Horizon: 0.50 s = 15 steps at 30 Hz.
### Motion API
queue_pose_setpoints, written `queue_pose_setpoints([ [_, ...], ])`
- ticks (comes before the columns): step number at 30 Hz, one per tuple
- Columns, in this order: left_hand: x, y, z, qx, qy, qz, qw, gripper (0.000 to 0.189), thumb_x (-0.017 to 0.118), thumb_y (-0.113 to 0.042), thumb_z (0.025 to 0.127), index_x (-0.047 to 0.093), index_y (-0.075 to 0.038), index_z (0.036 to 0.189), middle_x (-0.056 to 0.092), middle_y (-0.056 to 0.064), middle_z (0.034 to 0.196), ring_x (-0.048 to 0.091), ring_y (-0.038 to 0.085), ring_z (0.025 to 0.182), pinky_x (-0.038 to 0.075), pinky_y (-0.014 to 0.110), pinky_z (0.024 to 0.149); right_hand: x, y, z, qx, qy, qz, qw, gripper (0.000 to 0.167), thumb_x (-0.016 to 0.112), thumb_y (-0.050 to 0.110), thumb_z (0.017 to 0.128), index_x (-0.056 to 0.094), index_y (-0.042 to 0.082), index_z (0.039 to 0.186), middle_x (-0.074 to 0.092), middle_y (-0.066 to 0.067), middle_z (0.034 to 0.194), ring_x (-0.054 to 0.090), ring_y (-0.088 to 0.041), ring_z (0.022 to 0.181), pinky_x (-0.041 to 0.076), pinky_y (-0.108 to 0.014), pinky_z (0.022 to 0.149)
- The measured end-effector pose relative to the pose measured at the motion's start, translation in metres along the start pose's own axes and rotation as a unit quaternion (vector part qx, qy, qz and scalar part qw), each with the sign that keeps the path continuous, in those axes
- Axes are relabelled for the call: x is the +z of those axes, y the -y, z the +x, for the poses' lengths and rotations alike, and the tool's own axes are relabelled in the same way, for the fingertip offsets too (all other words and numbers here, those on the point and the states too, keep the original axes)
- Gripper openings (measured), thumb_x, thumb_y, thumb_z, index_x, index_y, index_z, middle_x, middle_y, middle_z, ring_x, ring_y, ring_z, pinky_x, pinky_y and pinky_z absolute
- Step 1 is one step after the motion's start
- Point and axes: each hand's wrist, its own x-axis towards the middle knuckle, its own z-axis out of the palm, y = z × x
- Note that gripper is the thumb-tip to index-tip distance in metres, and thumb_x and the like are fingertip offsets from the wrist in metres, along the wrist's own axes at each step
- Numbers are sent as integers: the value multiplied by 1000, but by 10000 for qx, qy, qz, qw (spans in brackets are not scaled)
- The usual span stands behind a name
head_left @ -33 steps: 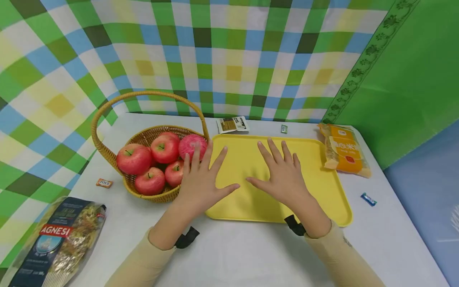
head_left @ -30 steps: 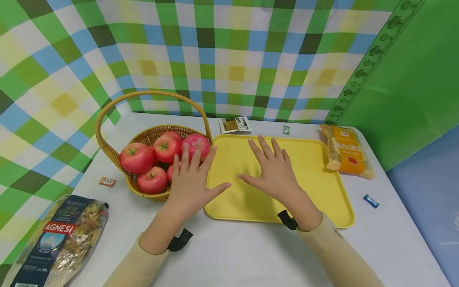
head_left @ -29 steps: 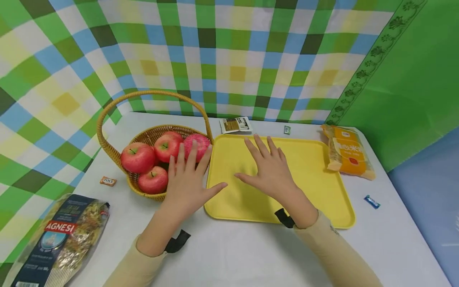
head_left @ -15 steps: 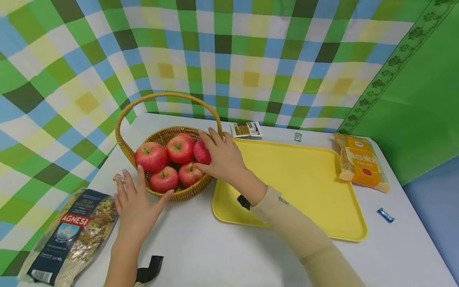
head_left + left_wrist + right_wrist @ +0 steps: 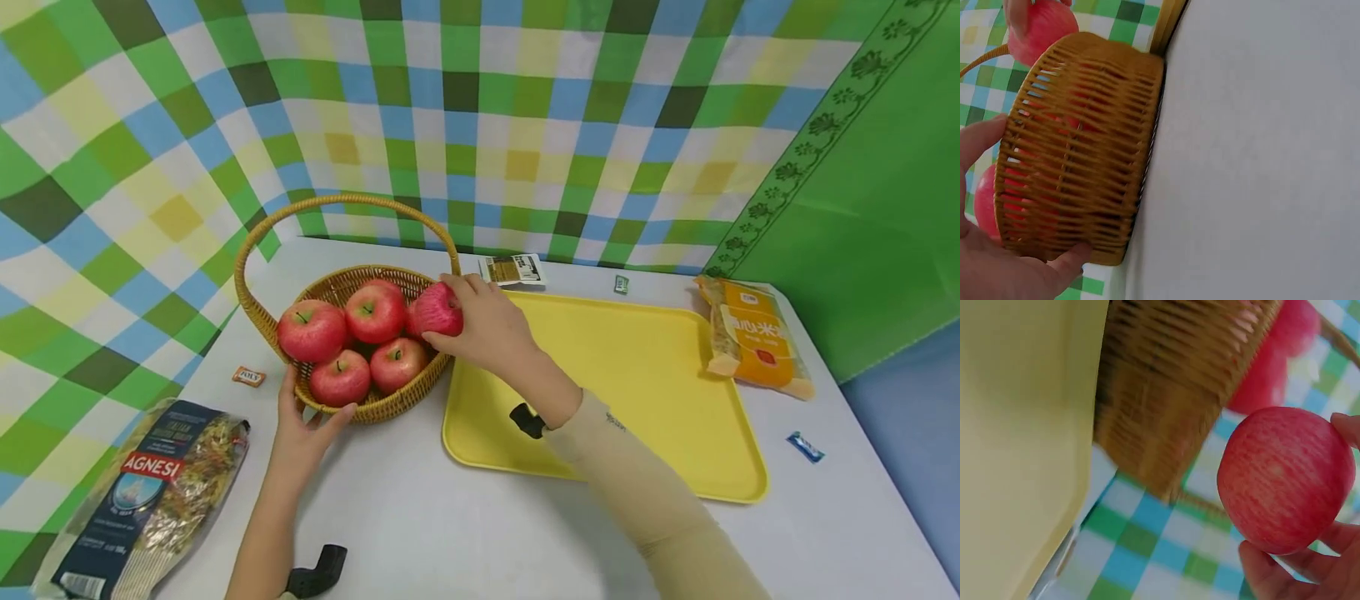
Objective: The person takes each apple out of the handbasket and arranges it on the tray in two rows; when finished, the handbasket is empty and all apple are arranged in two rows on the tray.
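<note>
The red apple you have in your right hand is at the right end of the wicker basket, near the tray's left rear corner; the right wrist view shows it up past the basket rim. The basket stands toward the left rear corner of the desk, with four more apples showing inside it, and the yellow tray lies just to its right.

Expect the apple to feel firm and fairly weighty for its size. Its smooth skin may slip a little, and a knock or a hard fingertip could bruise it, so keep the pressure even and broad. Round as it is, it would probably roll if let go on a slope. The best hold is around its widest part, thumb opposing the fingers, and your right hand is close to that: thumb on the near side, fingers round the far side, palm to the right.

Your right forearm slants in from the desk's front edge, across the tray's left part. Your left hand grips the basket at its near left side, thumb at the rim and fingers around the wall, with the forearm reaching almost straight from the front. The basket should be light and slightly springy, so a moderate hold there ought to steady it.
</note>
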Motion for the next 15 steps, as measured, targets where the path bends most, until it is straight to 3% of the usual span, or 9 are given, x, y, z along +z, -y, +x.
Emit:
queue_pose_setpoints([
  [2, 2, 1, 1, -46, -69, -437, 9990, 104, 70, -7, 87, -8, -17, 155, -3, 5, 160, 8, 26, 145, 25, 51, 113, -6, -16, -5, 170, -186, 351, 9991, 79, 71, 54, 79, 43, 14, 143, 50, -9, 131, 49, -28, 114, 56, -43, 80],
  [5, 3, 2, 2, -128, -191, -678, 9974, 104, 71, -4, 86, -5, -17, 155, 0, 4, 160, 11, 23, 144, 26, 49, 113, -6, -46, -5, 478, -297, 535, 9970, 75, 71, 49, 80, 45, 11, 139, 51, -12, 127, 50, -31, 110, 55, -44, 81],
  [10, 3, 1, 1, -225, -251, -740, 9967, 104, 72, -3, 84, -2, -17, 155, 2, 4, 160, 12, 22, 144, 27, 47, 112, 22, -87, 12, 999, 297, 277, 9942, 74, 69, 48, 82, 45, 6, 139, 50, -17, 126, 48, -37, 106, 54, -47, 82],
  [13, 3, 0, 1, -268, -270, -732, 9966, 104, 72, -2, 85, -2, -19, 155, 1, 3, 160, 11, 21, 145, 28, 46, 112, 35, -96, 20, 1083, 553, 64, 9926, 77, 67, 49, 83, 42, 6, 142, 47, -20, 130, 46, -40, 110, 53, -49, 84],
  [15, 2, 1, 1, -295, -275, -735, 9965, 104, 72, -3, 85, -2, -21, 156, 1, 1, 160, 11, 20, 145, 29, 44, 112, 37, -94, 22, 1023, 484, -15, 9936, 78, 66, 50, 83, 40, 8, 144, 45, -19, 134, 44, -40, 115, 53, -50, 85],
])
